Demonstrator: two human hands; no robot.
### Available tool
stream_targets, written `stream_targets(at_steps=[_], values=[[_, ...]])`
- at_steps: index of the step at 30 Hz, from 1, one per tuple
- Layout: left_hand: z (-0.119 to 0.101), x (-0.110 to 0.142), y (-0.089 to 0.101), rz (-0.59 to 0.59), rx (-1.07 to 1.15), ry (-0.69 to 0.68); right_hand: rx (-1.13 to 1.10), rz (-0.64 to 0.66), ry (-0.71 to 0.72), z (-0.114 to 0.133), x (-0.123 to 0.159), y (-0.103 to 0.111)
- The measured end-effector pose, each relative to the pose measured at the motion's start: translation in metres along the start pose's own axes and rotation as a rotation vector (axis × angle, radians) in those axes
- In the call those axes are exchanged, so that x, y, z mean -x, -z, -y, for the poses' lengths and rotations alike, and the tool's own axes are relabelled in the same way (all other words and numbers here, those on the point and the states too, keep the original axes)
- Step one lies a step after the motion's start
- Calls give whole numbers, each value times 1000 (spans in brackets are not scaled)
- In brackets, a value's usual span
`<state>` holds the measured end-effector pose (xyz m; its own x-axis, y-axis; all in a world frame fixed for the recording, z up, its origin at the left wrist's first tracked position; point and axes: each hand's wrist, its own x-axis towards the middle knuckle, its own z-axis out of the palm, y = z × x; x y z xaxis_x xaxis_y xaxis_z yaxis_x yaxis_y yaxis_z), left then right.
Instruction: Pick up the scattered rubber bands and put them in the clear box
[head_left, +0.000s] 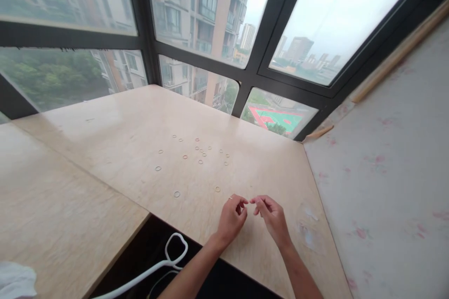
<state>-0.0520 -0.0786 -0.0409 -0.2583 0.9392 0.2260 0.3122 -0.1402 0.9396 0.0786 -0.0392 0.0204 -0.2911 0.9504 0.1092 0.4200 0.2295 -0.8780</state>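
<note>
Yellow ring (217, 189) lies on tabletop (280, 168) at 11 o'clock from left hand (231, 219), nearer than right hand (275, 222). Fingers curl; whether either grip holds anything is indeterminate.

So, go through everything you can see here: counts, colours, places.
Tabletop: one, pale wood-tone, beneath the windows
Small rings: about sixteen, mostly yellowish, two reddish, some dark, scattered mid-table
Clear plastic: at least one, transparent, table's right side
Looped tube: one, white, bottom, left of the arms
Cloth-like item: one, white, bottom left
Window frame: one structure, dark, back
Buildings: several, grey and tan, outside
Trees: several, green, outside
Court: one, green and red, outside
Wall: one, white with pink flowers, right
Hands: two, bare, front edge; left, right
</note>
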Motion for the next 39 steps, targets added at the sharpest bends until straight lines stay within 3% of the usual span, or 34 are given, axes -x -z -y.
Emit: stream_targets(at_steps=[4, 9, 13, 16, 21, 26, 31, 39], values=[[0, 1, 2, 31, 56, 56, 172, 143, 169, 39, -75, -46], [-2, 2, 4, 57, 111, 101, 359, 323, 248, 58, -150, -122], [-1, 2, 3, 47, 213, 121, 582, 492, 294, 58, -170, -167], [1, 2, 3, 34, 266, 129, 732, 555, 286, 57, -170, -179], [0, 1, 4, 61, 154, 102, 874, 611, 228, 57, -163, -170], [-3, 1, 7, 68, 80, 45, 800, 663, 142, 54, -153, -147], [-2, 0, 7, 56, 67, 35, 467, 645, 89, 41, -134, -115], [-1, -2, 7, 74, 22, 41, -151, 403, -31, 26, -81, -40]])
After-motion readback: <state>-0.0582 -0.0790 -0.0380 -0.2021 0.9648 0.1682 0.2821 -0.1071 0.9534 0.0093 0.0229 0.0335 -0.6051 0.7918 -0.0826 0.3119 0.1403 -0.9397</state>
